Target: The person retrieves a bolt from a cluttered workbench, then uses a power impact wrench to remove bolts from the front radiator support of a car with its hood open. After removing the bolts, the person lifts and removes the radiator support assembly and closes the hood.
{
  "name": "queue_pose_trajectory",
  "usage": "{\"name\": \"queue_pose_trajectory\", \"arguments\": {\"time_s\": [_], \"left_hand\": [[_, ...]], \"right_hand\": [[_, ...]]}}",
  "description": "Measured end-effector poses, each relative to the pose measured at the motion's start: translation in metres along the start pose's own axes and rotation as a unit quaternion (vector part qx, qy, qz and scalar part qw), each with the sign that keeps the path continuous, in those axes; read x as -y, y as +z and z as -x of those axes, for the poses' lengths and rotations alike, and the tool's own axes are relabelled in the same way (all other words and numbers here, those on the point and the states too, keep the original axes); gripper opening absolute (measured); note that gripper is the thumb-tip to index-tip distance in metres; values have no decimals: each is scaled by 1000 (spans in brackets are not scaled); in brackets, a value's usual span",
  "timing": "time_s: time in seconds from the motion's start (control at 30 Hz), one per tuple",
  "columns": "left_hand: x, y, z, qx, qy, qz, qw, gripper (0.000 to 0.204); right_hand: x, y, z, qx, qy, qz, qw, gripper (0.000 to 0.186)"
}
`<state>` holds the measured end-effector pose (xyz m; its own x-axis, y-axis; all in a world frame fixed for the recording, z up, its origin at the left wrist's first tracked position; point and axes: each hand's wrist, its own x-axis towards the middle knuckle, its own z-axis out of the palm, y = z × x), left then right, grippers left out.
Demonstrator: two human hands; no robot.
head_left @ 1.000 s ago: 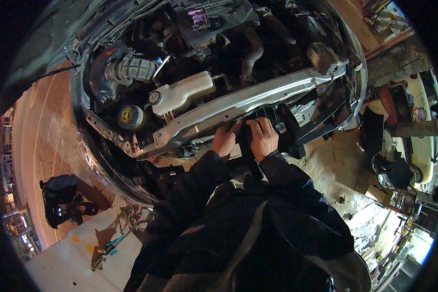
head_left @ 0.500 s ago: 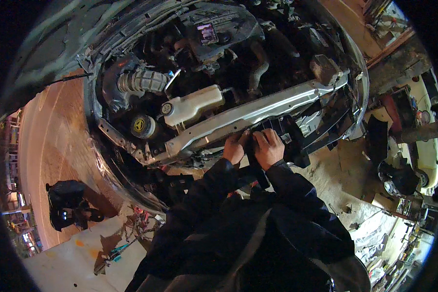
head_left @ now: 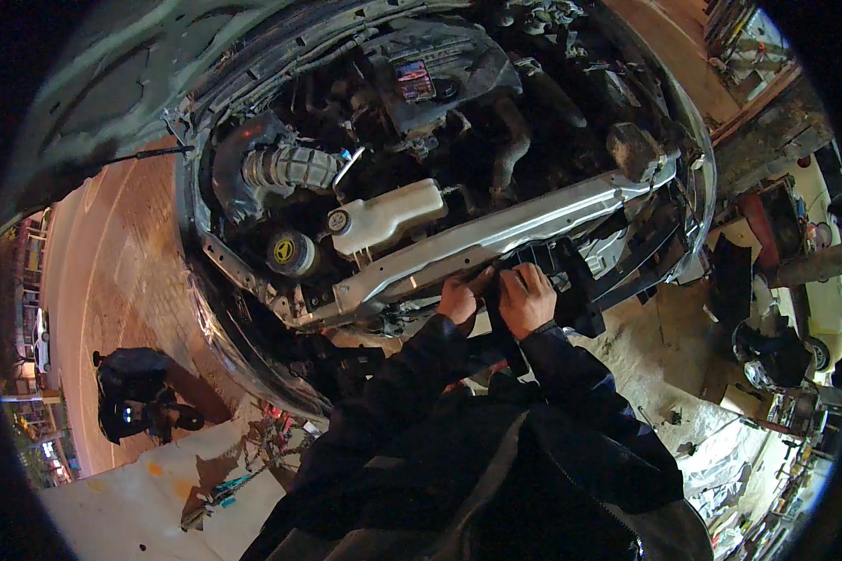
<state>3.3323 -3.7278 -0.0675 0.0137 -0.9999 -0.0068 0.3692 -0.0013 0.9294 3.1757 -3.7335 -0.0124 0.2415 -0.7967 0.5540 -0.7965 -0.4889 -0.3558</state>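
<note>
At the front of an open car engine bay, both hands work close together just below the silver crossmember (head_left: 505, 232). My right hand (head_left: 528, 299) curls its fingers over the edge of a black plastic part (head_left: 575, 280), which extends to its right. Beside it, my left hand (head_left: 459, 301) is closed, thumb and fingers pressed together against the same dark part's left side. Whatever small piece may lie between those fingertips is hidden. Behind the crossmember sit a whitish fluid tank (head_left: 388, 217) and a round reservoir with a black cap (head_left: 292, 253).
A ribbed air hose (head_left: 295, 168) and an engine cover (head_left: 454, 70) fill the bay under the raised hood (head_left: 112, 84). On the left floor stands a dark scooter-like object (head_left: 136, 393). Tools lie on a pale panel (head_left: 140, 496); car parts (head_left: 767, 351) crowd the right side.
The view has shifted slightly, so the car appears a little further right and lower. Both hands stay at the black plastic part, with the fingers slightly repositioned.
</note>
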Motion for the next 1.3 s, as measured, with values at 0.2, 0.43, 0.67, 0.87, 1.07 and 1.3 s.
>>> {"name": "queue_pose_trajectory", "arguments": {"time_s": [0.2,0.43,0.67,0.87,1.07,1.3], "left_hand": [[3,-13,-4,57,55,-207,975,24],[5,-12,-3,21,-51,-40,998,27],[7,-31,-9,106,-41,-222,968,53],[5,-23,-7,40,-13,-234,971,30],[11,-30,-9,50,33,-288,956,30],[14,-35,-11,76,44,-385,919,32]], "right_hand": [[1,1,0,-8,13,-5,1000,26],[-6,5,3,19,9,-21,1000,25],[-9,9,7,13,-3,-1,1000,22],[-8,5,3,2,-9,-8,1000,19],[-11,3,1,15,-20,-27,999,17],[-11,3,1,7,-35,-23,999,17]]}}
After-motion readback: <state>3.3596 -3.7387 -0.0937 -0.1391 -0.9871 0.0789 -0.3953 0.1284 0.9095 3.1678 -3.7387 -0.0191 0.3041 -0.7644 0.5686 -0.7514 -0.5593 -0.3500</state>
